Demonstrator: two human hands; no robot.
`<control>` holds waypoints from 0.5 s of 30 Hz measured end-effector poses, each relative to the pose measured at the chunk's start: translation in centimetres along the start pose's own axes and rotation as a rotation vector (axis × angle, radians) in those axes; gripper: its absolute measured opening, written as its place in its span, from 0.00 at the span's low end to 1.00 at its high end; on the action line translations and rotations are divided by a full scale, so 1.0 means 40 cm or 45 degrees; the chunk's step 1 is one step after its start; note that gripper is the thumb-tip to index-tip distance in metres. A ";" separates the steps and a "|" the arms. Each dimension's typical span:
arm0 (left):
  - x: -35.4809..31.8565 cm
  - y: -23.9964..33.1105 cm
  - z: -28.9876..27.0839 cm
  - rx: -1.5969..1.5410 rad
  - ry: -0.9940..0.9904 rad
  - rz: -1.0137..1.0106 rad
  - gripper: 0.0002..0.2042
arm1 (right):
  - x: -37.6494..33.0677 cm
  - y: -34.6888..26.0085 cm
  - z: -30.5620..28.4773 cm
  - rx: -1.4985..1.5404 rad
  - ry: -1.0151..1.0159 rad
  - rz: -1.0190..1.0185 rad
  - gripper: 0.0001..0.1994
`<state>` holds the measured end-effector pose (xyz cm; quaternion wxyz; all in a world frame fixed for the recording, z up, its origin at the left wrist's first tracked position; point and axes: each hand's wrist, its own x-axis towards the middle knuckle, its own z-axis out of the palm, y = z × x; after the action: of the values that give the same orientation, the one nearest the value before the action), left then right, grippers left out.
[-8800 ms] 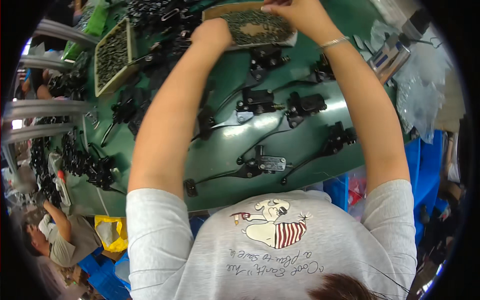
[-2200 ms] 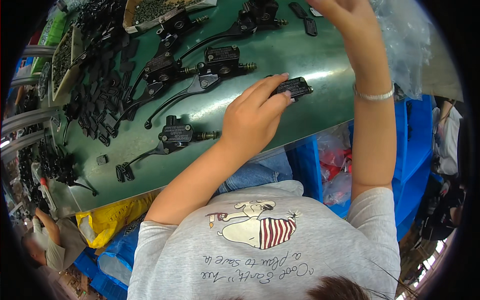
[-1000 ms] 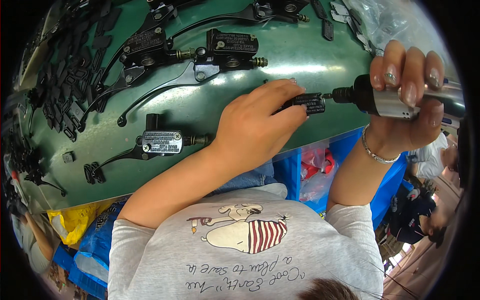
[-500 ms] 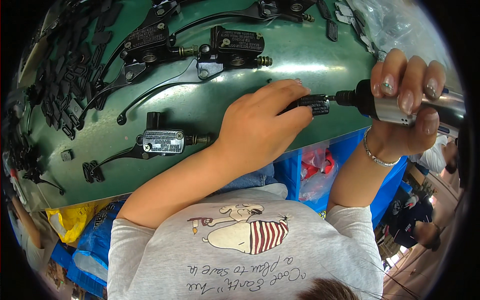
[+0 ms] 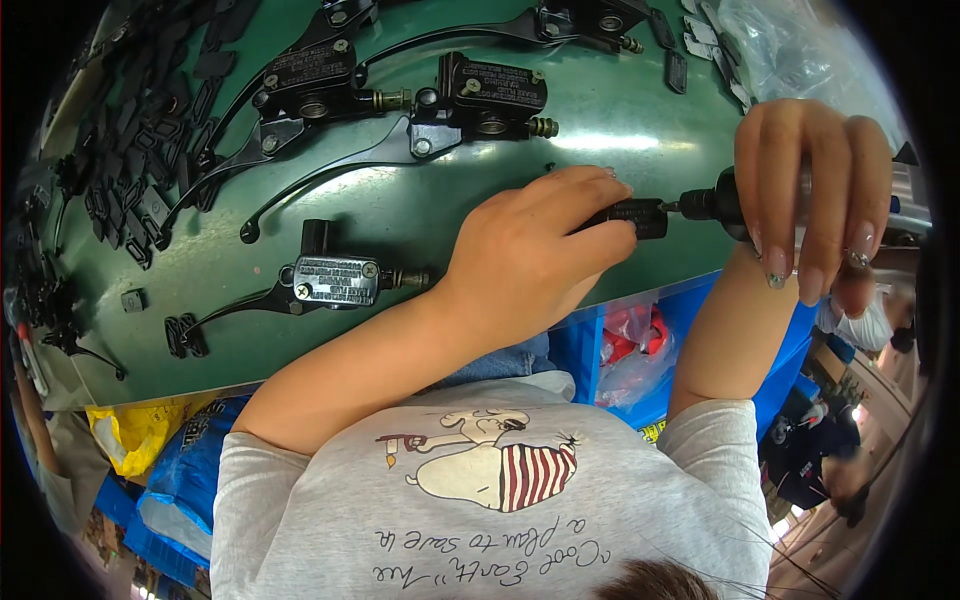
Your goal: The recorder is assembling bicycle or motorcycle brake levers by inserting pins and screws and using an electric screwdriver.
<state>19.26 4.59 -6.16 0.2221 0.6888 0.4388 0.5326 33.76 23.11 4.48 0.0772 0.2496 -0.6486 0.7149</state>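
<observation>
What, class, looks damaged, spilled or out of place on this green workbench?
Nothing stands out. The left hand pins a small black part while the right hand holds a driver tool to it; lever assemblies lie intact.

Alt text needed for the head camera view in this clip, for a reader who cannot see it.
Seen from above, a person's left hand pins a small black part to a green table while the right hand holds a powered screwdriver with its tip against it. Black brake lever assemblies and loose black parts lie farther left on the table.
</observation>
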 end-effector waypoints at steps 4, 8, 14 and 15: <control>0.000 0.004 -0.007 0.002 -0.013 -0.014 0.09 | 0.001 -0.011 0.139 -0.314 0.836 0.095 0.14; -0.002 -0.001 0.002 0.020 -0.007 0.023 0.10 | 0.033 -0.005 0.240 -0.575 1.560 0.131 0.11; -0.002 -0.003 0.003 0.037 -0.007 0.026 0.10 | 0.095 0.038 0.279 -1.092 1.991 0.259 0.10; -0.002 -0.004 0.003 0.035 -0.006 0.026 0.10 | 0.102 0.039 0.279 -1.129 2.057 0.289 0.10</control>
<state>19.33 4.61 -6.37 0.2083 0.6976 0.4383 0.5271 32.42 11.21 5.32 0.5236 -0.4416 -0.6325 0.3616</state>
